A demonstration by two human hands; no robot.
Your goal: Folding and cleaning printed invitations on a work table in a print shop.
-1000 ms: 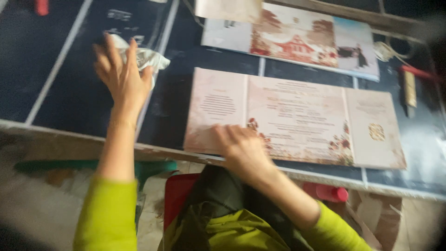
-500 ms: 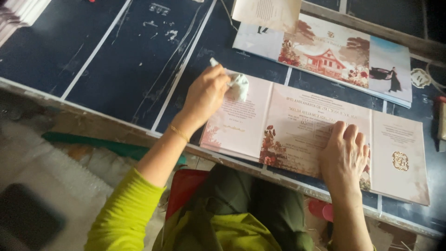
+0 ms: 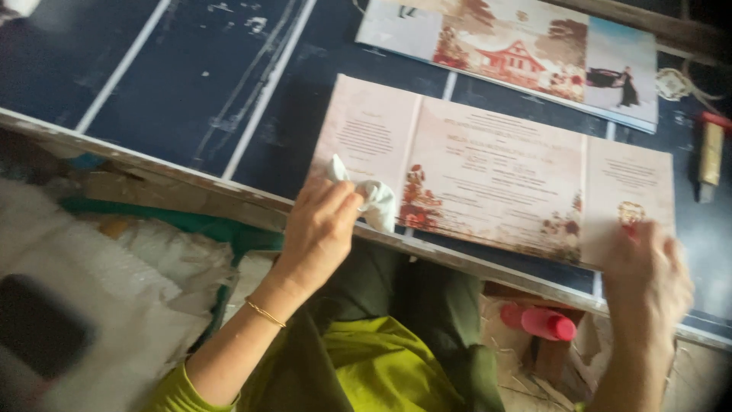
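Observation:
A long pale pink three-panel card [image 3: 496, 172] with floral print lies open on the dark blue table [image 3: 191, 84]. My left hand [image 3: 320, 229] grips a crumpled white cloth [image 3: 374, 200] and presses it on the card's near left corner. My right hand [image 3: 646, 271] rests flat on the card's near right corner, fingers spread, beside a small gold emblem.
A second printed sheet [image 3: 518, 53] with a red house picture lies farther back. A tool with a red handle [image 3: 711, 149] and a coil of cord [image 3: 675, 82] sit at the right edge. A red-capped bottle [image 3: 543, 322] stands below the table edge; white wrapping [image 3: 99, 267] lies left.
My left hand slid the cloth from the card's far left corner down to its near left corner. My right hand shifted right to the card's end.

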